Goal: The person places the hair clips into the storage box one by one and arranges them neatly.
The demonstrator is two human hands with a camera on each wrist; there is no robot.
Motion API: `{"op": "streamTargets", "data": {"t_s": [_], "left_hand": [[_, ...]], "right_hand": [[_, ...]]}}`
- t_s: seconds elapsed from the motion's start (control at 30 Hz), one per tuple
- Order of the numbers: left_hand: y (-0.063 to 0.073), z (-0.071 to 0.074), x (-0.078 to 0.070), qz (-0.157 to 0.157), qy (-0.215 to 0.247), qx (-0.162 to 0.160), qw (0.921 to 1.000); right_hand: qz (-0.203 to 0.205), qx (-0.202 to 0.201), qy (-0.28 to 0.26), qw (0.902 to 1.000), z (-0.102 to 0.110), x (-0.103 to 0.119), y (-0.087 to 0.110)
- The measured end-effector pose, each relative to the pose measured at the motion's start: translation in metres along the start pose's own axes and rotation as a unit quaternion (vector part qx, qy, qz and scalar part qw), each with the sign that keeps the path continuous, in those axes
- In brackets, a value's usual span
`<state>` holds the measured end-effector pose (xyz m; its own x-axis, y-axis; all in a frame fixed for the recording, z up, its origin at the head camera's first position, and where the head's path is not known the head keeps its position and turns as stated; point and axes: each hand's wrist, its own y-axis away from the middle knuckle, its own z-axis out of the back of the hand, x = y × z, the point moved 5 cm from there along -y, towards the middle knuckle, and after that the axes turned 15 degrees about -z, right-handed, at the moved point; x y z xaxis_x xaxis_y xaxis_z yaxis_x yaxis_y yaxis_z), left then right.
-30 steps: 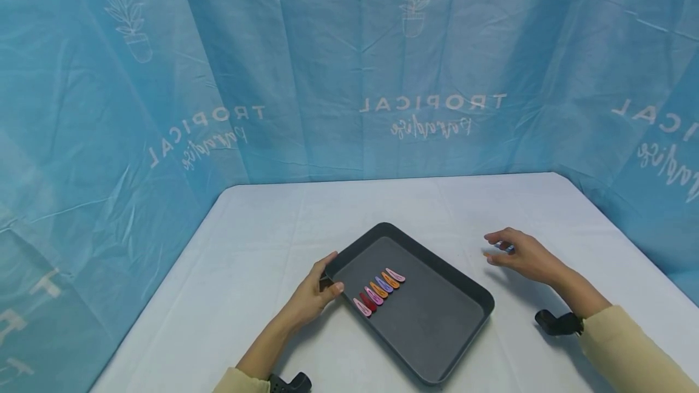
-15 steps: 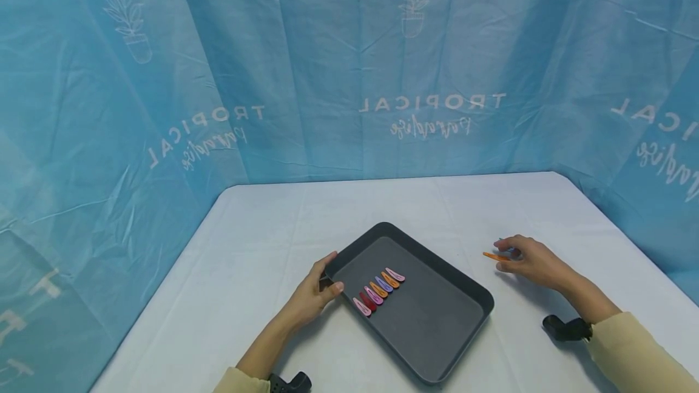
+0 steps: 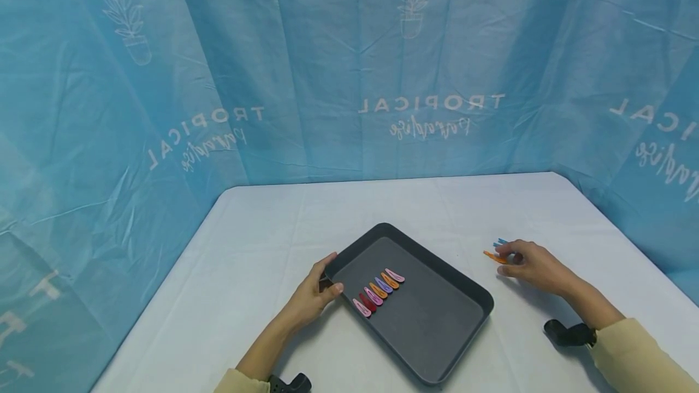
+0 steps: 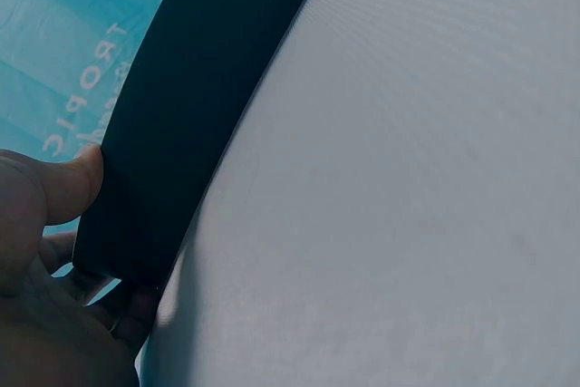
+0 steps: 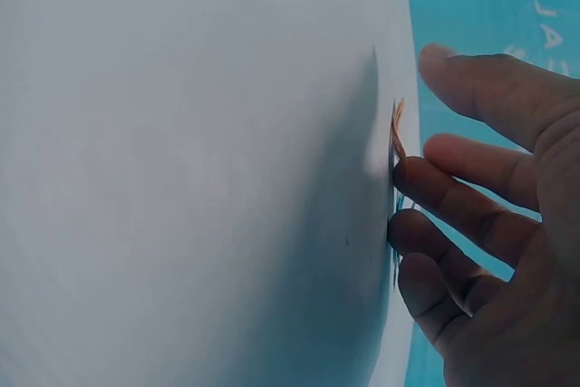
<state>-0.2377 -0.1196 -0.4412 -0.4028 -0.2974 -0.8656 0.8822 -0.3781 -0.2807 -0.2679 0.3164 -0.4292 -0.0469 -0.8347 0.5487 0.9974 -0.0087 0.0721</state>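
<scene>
White cloth covers the table (image 3: 262, 241) under my hands, with blue printed curtain (image 3: 306, 59) filling the upper frame; my right hand (image 3: 532, 265), at centre right of the head view, has fingertips (image 5: 403, 174) down on an orange hair clip (image 3: 494, 256), loosely bent and touching rather than clearly pinching it; a blue hair clip (image 3: 499, 241) lies just beside it, partly hidden by my fingers. My left hand (image 3: 314, 296), left of centre, grips the near-left corner of the dark tray (image 3: 464, 287), thumb over the rim. I judge the flat clip could slide off on the smooth cloth if I press instead of pinching; it could also nudge the blue one away; a tug from my left hand might shift the tray and scatter the neat row (image 3: 378, 290). Counted: seven clips inside the tray, two outside it on the cloth, one tray, two hands.
</scene>
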Motion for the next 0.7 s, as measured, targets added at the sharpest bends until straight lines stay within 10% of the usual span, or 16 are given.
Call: {"op": "streamTargets", "data": {"t_s": [0.7], "left_hand": [[0.0004, 0.0011, -0.0037, -0.014, -0.002, -0.002, 0.9999]], "right_hand": [[0.029, -0.038, 0.018, 0.9987, 0.0032, 0.0052, -0.0045]]}}
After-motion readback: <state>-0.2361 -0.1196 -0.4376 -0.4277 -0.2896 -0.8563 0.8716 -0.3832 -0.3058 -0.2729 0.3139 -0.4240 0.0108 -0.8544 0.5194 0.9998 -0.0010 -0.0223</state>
